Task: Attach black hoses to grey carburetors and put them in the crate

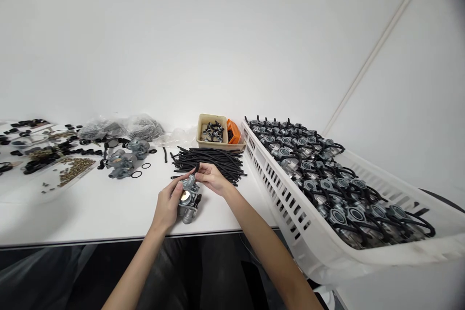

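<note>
A grey metal carburetor (188,198) rests on the white table (225,213) near its front edge. My left hand (169,203) is closed round the carburetor's left and upper side. At its top end, my right hand (211,178) pinches a small black part (197,167); the fingertips hide much of it. Just behind the hands lies a pile of black rubber hoses (214,160).
A white crate (276,179) full of carburetors with hoses stands at the right. Behind the hoses sit a beige bin (201,131) and an orange basket (234,131). More carburetors (121,162), black rings (136,174) and brass parts (74,170) lie at the left.
</note>
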Demonstrator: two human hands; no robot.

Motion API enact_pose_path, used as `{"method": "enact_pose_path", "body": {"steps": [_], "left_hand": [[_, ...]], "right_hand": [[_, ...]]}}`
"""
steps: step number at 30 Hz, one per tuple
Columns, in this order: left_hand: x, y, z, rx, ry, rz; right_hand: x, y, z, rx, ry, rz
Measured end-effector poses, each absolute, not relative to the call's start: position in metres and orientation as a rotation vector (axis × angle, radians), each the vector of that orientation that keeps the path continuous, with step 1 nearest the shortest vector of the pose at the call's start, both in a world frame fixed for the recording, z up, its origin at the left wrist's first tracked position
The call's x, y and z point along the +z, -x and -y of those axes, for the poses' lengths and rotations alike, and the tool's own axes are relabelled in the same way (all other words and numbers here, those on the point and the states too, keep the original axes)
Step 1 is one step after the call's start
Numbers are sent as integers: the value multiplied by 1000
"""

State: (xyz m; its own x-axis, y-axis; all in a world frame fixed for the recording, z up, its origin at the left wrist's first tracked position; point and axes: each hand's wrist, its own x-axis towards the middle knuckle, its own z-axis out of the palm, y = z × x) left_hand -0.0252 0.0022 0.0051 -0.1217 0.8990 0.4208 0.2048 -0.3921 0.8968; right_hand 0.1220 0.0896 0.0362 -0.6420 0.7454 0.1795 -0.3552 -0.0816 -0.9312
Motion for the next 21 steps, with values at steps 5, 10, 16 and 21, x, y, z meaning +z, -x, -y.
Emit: {"method": "enact_pose_path", "body": {"steps": [5, 10, 16, 21], "left_hand": [[5, 25, -2, 1563, -1554, -1269], [5, 25, -3, 1550, -1532, -1301], [5, 24, -3, 1558, -1528, -1312], [6, 24, -2, 1552, -1556, -1309]], "right_hand": [[40, -123, -87, 1808, 468, 1462], [40, -123, -87, 1782, 493, 1483], [39, -122, -89, 1759, 487, 1509], [39, -121, -89, 1741, 471, 1523]]}}
